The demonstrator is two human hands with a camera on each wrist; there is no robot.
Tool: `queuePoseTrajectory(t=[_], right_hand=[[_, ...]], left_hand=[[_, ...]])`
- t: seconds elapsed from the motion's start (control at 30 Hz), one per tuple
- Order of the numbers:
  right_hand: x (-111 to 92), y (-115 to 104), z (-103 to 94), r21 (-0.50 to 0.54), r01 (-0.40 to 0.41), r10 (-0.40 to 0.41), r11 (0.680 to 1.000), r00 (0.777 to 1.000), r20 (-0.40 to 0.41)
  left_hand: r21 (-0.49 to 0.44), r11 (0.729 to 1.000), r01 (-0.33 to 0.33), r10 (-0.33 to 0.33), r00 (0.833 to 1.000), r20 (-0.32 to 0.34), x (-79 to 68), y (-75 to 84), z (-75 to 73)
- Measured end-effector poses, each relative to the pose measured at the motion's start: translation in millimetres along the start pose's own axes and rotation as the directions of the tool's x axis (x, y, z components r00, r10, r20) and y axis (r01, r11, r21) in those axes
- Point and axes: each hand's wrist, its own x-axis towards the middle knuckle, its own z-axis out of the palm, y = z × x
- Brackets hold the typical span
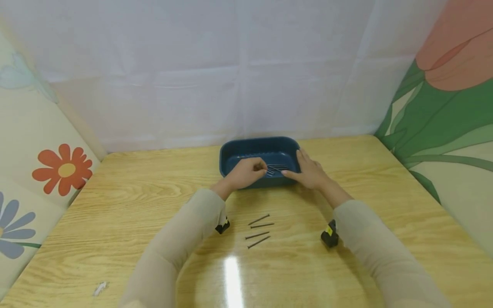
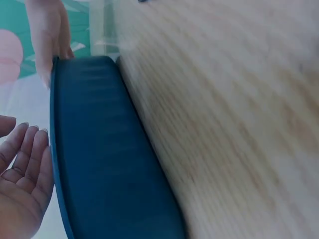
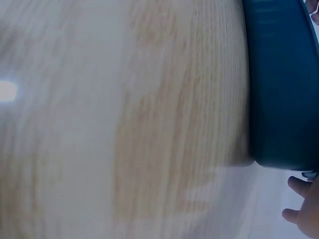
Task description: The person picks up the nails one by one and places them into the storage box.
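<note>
A dark blue plastic bin [image 1: 231, 160] stands near the back of the table, with several dark nails [image 1: 277, 167] lying in its right part. Over the bin's front rim reaches my left hand [image 1: 246, 173]. In the left wrist view, the fingers of this left hand [image 2: 25, 184] bend loosely beside the rim, and nothing shows between them and the thumb. My right hand [image 1: 310, 171] holds the bin's right end, thumb over the front corner and fingers along the outer side. Several more nails [image 1: 259, 224] lie apart on the wood in front of the bin.
The wooden table [image 1: 154, 179] meets a white sheet [image 1: 192, 94] behind the bin. Flower-printed panels [image 1: 462, 128] flank both sides. Black wrist devices [image 1: 330, 235] hang below the sleeves. A small whitish mark [image 1: 101, 288] shows at the front left.
</note>
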Motion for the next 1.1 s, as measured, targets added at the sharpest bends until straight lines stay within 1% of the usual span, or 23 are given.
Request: queuePoseTrajectory(t=[0.2,0.5,0.67,0.87,1.0,1.1], right_hand=[[1.2,1.6,1.5,0.002,0.000,0.000,1.000,1.000,0.005],[-0.2,4.1,1.2,0.003,0.002,-0.002,1.000,1.000,-0.006],[0.1,4.4,1.4,-0.002,0.007,-0.007,1.000,1.000,-0.010],[0.4,3.8,2.3,0.005,0.014,-0.014,1.000,1.000,-0.010],[0.9,2.8,1.7,0.006,0.018,-0.018,1.000,1.000,-0.020],[1.4,2.5,1.3,0.005,0.020,-0.020,1.000,1.000,-0.024]], left_hand=[[-0.003,1.000,-0.009,0.009,1.000,-0.007,-5.4,2.1,2.4],[-0.074,0.997,0.013,-0.009,0.998,0.054,-17.0,1.0,5.5],[-0.112,0.994,0.006,0.004,0.996,0.085,-23.8,-0.1,7.3],[-0.112,0.994,0.011,0.003,0.992,0.123,-29.2,-3.4,10.3],[-0.079,0.997,0.025,-0.013,0.988,0.155,-31.7,-5.0,13.1],[-0.052,0.999,0.011,-0.002,0.985,0.171,-33.6,-6.1,16.0]])
